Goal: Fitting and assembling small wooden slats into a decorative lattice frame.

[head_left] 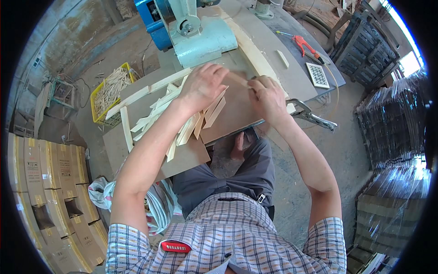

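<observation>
My left hand [204, 86] is above the right end of a loose pile of pale wood strips [157, 112]. Its fingers are half bent, with the thumb apart from them, and nothing shows between. To its right, my right hand [268, 97] is closed in a pinch over the brown board [235, 107] on the worktable. A brownish blur lies between the hands, and what the right fingers hold is too smeared to name. Beyond the hands stands a machine with a light-green curved metal cover [205, 48]. Several angled-end strips [214, 112] lie under my left wrist.
A long wooden rail [255, 57] runs beside the machine. By my right wrist is a metal toggle clamp [312, 116]. An orange air gun [305, 45] and a white patterned plate [317, 75] lie at right. A yellow crate [98, 107] of wood pieces and stacked cartons [54, 173] stand left.
</observation>
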`<act>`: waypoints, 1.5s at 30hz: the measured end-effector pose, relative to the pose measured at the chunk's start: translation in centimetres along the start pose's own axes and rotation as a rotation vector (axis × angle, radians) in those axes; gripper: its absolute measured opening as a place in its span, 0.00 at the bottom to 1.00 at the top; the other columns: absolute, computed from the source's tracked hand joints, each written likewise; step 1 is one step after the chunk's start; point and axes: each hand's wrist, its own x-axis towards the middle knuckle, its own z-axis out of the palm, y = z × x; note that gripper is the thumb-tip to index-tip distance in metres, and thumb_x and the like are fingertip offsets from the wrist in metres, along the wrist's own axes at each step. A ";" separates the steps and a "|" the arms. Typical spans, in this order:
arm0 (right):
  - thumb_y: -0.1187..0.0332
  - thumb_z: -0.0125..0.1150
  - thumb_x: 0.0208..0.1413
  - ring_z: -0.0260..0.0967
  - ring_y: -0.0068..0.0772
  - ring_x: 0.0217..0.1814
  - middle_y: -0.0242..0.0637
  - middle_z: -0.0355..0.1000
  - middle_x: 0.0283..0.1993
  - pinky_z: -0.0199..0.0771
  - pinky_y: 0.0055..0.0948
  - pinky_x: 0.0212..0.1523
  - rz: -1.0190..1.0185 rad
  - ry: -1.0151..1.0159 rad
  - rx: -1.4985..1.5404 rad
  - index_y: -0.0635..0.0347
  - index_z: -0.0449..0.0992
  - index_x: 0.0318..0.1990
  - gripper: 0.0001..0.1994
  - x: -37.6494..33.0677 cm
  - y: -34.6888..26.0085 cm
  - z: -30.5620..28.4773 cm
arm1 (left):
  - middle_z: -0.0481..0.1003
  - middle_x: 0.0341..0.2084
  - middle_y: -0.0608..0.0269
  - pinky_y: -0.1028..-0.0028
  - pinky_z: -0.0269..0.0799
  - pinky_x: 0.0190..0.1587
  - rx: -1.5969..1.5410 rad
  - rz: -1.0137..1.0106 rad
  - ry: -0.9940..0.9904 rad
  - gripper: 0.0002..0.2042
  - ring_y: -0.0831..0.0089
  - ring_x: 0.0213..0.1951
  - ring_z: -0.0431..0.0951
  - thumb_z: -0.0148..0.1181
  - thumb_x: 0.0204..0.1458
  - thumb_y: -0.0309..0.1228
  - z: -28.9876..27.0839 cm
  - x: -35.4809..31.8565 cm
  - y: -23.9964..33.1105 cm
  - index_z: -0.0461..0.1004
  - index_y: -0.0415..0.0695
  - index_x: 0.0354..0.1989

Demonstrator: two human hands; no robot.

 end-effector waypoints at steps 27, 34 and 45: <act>0.71 0.71 0.60 0.77 0.52 0.57 0.42 0.78 0.53 0.79 0.45 0.59 -0.153 -0.222 0.456 0.57 0.85 0.50 0.12 2.1 -1.1 -0.4 | 0.80 0.35 0.54 0.56 0.77 0.49 -0.256 -0.245 -0.058 0.18 0.55 0.42 0.82 0.74 0.53 0.28 0.9 -0.5 1.1 0.74 0.41 0.50; 0.69 0.69 0.58 0.76 0.48 0.54 0.39 0.79 0.45 0.76 0.48 0.57 0.043 -0.149 0.148 0.56 0.84 0.46 0.10 -0.9 -0.3 -2.2 | 0.81 0.47 0.53 0.55 0.76 0.57 -0.234 -0.158 -0.166 0.18 0.52 0.52 0.82 0.71 0.56 0.32 -0.2 -0.8 1.2 0.77 0.40 0.53; 0.64 0.67 0.60 0.71 0.42 0.53 0.35 0.74 0.45 0.70 0.42 0.52 0.054 -0.143 -0.436 0.52 0.87 0.38 0.06 0.4 0.9 0.5 | 0.79 0.50 0.54 0.56 0.77 0.60 0.036 -0.258 -0.263 0.15 0.54 0.59 0.78 0.59 0.59 0.22 1.0 -2.6 -1.6 0.82 0.44 0.54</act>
